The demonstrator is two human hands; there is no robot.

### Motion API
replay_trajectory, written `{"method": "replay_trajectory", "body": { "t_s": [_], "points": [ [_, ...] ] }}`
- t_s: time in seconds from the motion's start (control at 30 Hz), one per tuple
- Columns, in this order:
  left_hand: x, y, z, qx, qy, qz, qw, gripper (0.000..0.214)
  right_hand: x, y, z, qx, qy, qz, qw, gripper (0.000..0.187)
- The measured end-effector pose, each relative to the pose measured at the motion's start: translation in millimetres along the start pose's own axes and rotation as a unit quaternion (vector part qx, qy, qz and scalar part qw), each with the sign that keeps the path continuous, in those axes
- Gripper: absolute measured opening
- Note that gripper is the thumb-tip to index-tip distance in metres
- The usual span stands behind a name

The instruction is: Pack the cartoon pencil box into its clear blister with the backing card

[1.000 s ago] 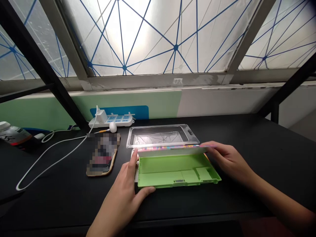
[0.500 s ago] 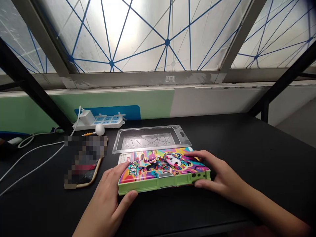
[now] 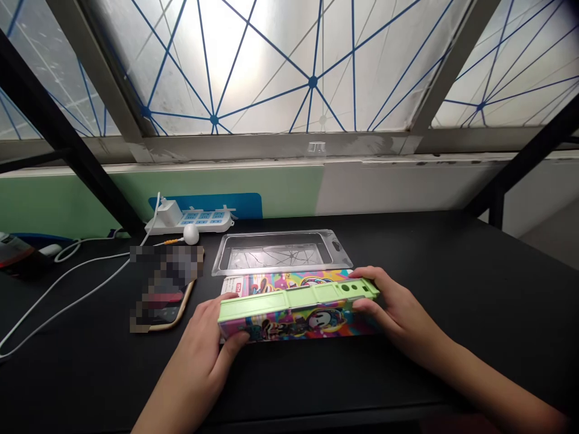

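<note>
A pencil case (image 3: 294,320) with a bright cartoon print and a light green side stands tipped up on its long edge, green side uppermost. My left hand (image 3: 210,346) is closed round its left end, thumb on the near printed face and fingers behind. At the right end my right hand (image 3: 393,307) grips it, thumb in front, fingertips over the far top edge. Beneath and behind the case lies a colourful printed card (image 3: 233,286), partly hidden. Just beyond the card is a clear plastic blister shell (image 3: 340,260), lying flat.
On the left lies a phone (image 3: 192,292), its screen blurred out. White cables (image 3: 76,319) run across the black table (image 3: 443,289). A white power strip (image 3: 199,224) with a plugged-in adapter is against the wall, below the window. A dark bottle-like object (image 3: 18,256) stands at far left.
The pencil case has been rotated between my hands: its printed top was facing up, and now the green side faces up. My view has shifted slightly left.
</note>
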State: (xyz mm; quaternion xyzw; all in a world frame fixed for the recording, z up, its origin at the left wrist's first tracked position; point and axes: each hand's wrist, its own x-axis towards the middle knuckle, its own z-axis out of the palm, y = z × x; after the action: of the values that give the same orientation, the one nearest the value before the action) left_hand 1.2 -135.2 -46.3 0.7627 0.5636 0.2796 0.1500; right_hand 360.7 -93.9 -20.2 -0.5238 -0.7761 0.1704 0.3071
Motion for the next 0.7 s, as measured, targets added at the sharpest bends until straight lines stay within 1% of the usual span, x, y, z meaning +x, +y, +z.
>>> {"method": "replay_trajectory", "body": {
  "t_s": [0.13, 0.23, 0.3, 0.37, 0.47, 0.57, 0.7],
  "points": [
    [1.3, 4.7, 1.2, 0.002, 0.015, -0.004, 1.0, 0.045, 4.2, -7.3, -0.5, -0.065, -0.001, -0.011, 0.998, 0.04],
    [0.9, 6.3, 2.8, 0.013, 0.019, -0.017, 1.0, 0.046, 11.0, -11.5, -1.4, -0.134, 0.004, -0.051, 0.99, 0.044],
    [0.2, 5.7, 4.6, 0.038, 0.03, -0.034, 0.998, 0.049, 15.8, -13.8, -2.0, -0.196, 0.013, -0.095, 0.976, 0.045],
    [-0.4, 4.5, 6.6, 0.068, 0.043, -0.047, 0.996, 0.051, 19.6, -16.3, -2.9, -0.268, 0.027, -0.135, 0.954, 0.045],
    [-1.0, 3.2, 8.4, 0.09, 0.049, -0.052, 0.993, 0.055, 22.6, -21.6, -4.0, -0.349, 0.043, -0.167, 0.921, 0.043],
    [-0.4, 3.0, 8.6, 0.096, 0.049, -0.044, 0.993, 0.059, 23.3, -29.4, -2.6, -0.374, 0.045, -0.176, 0.91, 0.036],
    [2.7, 5.9, 6.0, 0.093, 0.045, -0.036, 0.994, 0.054, 23.1, -40.9, 6.4, -0.351, 0.041, -0.195, 0.915, 0.029]
  ]
}}
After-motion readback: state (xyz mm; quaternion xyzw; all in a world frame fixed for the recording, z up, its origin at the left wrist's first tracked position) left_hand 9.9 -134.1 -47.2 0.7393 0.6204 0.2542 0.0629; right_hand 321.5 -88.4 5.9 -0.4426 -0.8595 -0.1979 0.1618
